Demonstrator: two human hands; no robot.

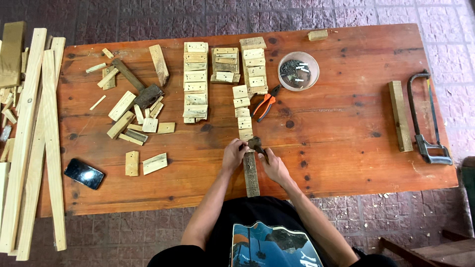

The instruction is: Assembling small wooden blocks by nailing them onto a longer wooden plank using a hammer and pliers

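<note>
My left hand [233, 154] rests on the top end of a dark weathered wooden strip [251, 179] that lies lengthwise near the table's front edge, fingers pinched at the strip's end. My right hand [273, 166] grips the handle of a small hammer [256, 145], whose head sits over the joint between the strip and a row of small pale wood blocks [243, 112] running away from me. Whether a nail is under my left fingers is too small to tell.
On the reddish wooden table [336, 128]: stacks of cut blocks [196, 81], orange-handled pliers [265, 103], a bowl of nails [298, 70], a second hammer [140, 86] among scraps, a black phone [83, 173], a wood bar [400, 115], a hacksaw [426, 118]. Long slats [34, 143] lie at left.
</note>
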